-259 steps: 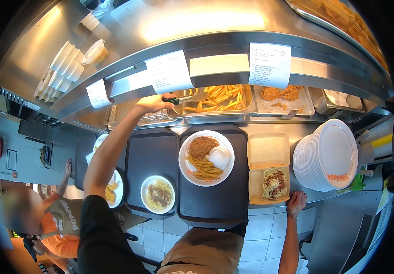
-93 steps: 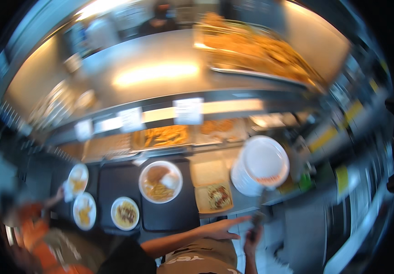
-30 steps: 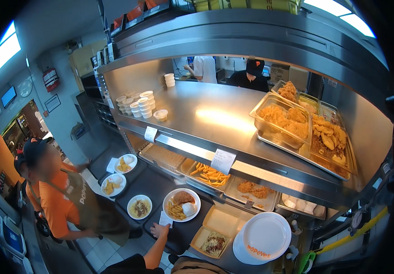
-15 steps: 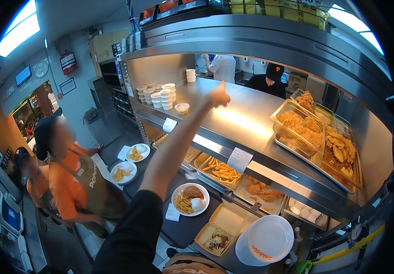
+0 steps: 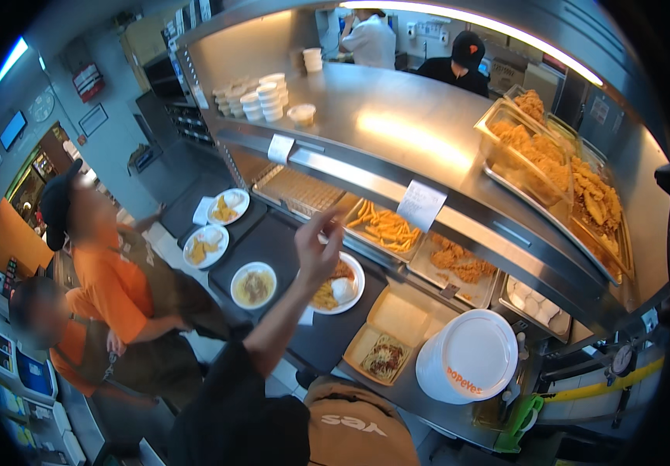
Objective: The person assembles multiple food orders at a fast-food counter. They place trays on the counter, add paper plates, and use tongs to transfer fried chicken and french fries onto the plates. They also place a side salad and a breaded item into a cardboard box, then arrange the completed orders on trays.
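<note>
My left hand is raised over the counter, its fingers loosely bent and apart, with nothing seen in them. It partly covers a white plate of fries, a brown patty and a white mound of rice on a dark tray. To the left of my forearm stands a white bowl of pale noodle-like food. Right of the plate lies an opened carton with sauced spaghetti in it. Beside that is a stack of white round plates. My right hand is out of view.
Above, a steel shelf holds stacked lidded cups and clear tubs of fried chicken. Below are pans of fries and chicken. Two co-workers in orange shirts stand at left; another person is behind the shelf.
My left hand has come down and back from over the steel shelf to above the plate. The view has shifted, and the noodle bowl now shows clear of my arm.
</note>
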Demonstrator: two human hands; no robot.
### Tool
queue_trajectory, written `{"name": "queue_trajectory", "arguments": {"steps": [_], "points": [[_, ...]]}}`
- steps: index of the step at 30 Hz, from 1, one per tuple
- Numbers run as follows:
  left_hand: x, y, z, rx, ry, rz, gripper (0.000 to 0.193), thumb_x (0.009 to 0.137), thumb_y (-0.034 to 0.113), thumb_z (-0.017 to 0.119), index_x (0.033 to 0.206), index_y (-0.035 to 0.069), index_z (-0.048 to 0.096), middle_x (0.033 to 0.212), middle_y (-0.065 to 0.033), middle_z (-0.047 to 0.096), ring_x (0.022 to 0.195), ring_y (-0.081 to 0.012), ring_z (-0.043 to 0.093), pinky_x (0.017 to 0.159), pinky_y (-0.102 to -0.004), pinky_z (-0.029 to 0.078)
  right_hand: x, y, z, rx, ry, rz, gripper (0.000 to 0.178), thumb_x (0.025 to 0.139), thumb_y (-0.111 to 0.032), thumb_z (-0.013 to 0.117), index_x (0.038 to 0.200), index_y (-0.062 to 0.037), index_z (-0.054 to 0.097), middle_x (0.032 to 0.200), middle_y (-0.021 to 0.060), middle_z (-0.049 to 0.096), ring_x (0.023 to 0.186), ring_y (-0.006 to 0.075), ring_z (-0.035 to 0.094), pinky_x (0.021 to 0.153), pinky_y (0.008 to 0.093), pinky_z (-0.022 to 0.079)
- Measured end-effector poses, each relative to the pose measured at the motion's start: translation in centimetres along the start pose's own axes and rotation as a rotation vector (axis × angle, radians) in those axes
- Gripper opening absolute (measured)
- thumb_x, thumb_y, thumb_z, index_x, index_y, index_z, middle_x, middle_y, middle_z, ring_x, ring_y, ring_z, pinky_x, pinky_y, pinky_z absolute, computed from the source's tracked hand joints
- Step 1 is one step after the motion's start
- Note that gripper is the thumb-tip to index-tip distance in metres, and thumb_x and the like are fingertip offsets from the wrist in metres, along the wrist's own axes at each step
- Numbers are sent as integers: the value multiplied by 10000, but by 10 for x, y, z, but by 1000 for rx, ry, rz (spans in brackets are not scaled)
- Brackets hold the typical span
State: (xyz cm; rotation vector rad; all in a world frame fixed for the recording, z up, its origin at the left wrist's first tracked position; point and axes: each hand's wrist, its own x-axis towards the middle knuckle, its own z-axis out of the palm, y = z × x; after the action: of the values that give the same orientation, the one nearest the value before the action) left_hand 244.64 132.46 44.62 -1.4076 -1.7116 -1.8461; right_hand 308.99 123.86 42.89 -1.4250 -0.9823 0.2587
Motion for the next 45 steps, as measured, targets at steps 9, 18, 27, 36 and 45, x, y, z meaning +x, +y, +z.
{"name": "queue_trajectory", "arguments": {"steps": [9,18,27,36,45], "points": [[-357,-55,-96,14,722,-1478,647,812,149,764,1338,-4,419,1138,-130,542,1034,-258,555,927,-397,453,-35,-74,131,631,-1452,303,597,912,-530,608,1126,27,572,995,197,610,696,239,557,540,307,450],[-389,-115,-91,-495,843,-1554,350,658,-78,631,1001,-44,574,912,-123,592,778,-284,579,711,-453,516,-86,-111,221,163,-2053,1,409,860,-129,708,1245,-33,614,999,65,682,726,68,551,662,218,449],[-382,-82,-115,-512,852,-1532,214,611,-77,577,807,8,565,770,-68,541,705,-262,551,622,-404,479,-107,-77,205,346,-1950,281,375,976,-163,581,1307,6,529,1007,88,663,725,58,504,719,209,450],[-391,-78,-145,-660,797,-1473,312,596,-36,567,906,-10,587,842,-101,588,805,-313,608,770,-440,535,-146,49,187,-120,-1766,115,333,1003,-201,534,1287,-27,555,942,72,693,795,133,623,755,287,509],[-337,-38,-181,-801,749,-1476,245,688,10,549,920,-32,614,897,-132,647,872,-308,646,840,-457,545,-210,191,199,-215,-1378,497,449,1014,-171,495,1447,-119,388,957,108,656,762,158,616,652,275,511]]}}
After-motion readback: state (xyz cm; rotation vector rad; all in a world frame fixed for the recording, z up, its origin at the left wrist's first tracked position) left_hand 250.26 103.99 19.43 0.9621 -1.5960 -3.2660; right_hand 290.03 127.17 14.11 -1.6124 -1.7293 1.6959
